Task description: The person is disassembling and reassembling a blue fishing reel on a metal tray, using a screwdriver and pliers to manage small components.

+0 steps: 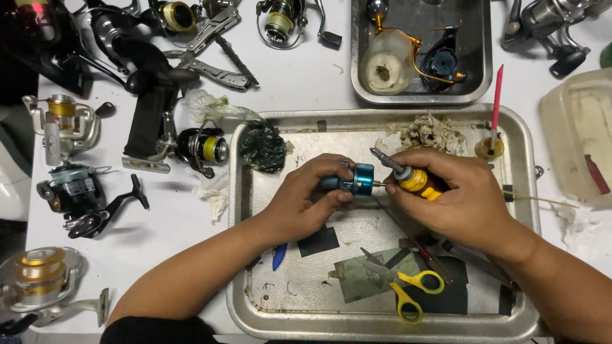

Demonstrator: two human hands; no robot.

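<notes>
From the head view I see my left hand [305, 200] clenched around a blue reel spool [357, 179] above the steel tray [237, 210], while my right hand [460, 194] grips a yellow-handled screwdriver [414, 181], its tip touching the spool; yellow scissors [408, 290] lie nearer me in the tray

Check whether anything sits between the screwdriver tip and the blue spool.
Nothing visible does. The left hand holds the blue spool over the metal tray; the right hand holds the yellow-handled screwdriver, its tip meeting the spool's side directly.
</notes>
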